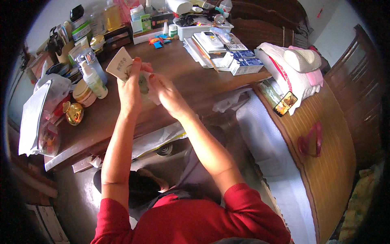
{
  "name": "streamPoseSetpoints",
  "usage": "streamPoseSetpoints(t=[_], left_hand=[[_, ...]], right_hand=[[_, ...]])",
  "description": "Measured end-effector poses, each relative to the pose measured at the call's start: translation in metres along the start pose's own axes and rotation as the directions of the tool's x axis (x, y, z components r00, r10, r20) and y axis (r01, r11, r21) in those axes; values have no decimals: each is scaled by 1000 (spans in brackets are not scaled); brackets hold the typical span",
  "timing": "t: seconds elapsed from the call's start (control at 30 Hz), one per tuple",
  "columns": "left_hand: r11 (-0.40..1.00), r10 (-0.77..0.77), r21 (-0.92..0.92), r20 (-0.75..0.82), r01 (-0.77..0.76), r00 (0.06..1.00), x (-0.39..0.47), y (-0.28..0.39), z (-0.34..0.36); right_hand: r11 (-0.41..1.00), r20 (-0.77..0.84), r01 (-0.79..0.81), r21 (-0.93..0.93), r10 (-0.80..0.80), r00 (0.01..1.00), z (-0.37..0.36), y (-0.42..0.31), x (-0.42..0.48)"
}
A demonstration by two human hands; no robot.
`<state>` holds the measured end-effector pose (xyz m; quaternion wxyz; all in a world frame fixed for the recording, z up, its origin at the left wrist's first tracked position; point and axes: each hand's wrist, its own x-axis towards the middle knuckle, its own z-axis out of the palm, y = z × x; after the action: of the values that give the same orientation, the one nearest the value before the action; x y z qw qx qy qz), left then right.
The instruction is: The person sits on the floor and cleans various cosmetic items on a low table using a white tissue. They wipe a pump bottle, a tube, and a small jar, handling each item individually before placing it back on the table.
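My left hand (pixel 131 87) grips a cream-coloured, flat-sided object (pixel 118 64) that bears dark writing and flares towards its upper end. Its exact kind is unclear, as my fingers cover much of it. A patch with a greenish pattern (pixel 143 84) shows between my hands; whether it belongs to the same object I cannot tell. Pinched in my right hand (pixel 167 96) is a thin white tissue or cloth (pixel 154 96), held against or close beside that patch. Both hands are raised over the brown wooden desk (pixel 170 61).
Left of my hands stand a white pump bottle (pixel 93 80), a cream jar (pixel 84 93) and a gold ornament (pixel 73 113). Blue-white boxes (pixel 246 66) and a remote control (pixel 212 40) lie right. A lit phone (pixel 285 103) leans by the bed mat (pixel 332 170).
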<state>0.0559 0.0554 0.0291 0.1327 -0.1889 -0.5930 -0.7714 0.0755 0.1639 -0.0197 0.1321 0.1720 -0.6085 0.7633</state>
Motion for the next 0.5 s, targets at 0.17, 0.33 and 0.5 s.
streamPoseSetpoints(t=[0.17, 0.33, 0.5], left_hand=[[984, 3, -175, -43, -10, 999, 0, -7, 10], [995, 83, -51, -94, -88, 992, 3, -13, 17], [968, 216, -113, -89, -226, 972, -1, -14, 27]], right_hand=[[695, -57, 349, -628, -489, 871, 8, 15, 9], [969, -205, -102, -225, 56, 977, 19, -10, 3], [969, -228, 95, -230, -149, 962, 15, 4, 9]])
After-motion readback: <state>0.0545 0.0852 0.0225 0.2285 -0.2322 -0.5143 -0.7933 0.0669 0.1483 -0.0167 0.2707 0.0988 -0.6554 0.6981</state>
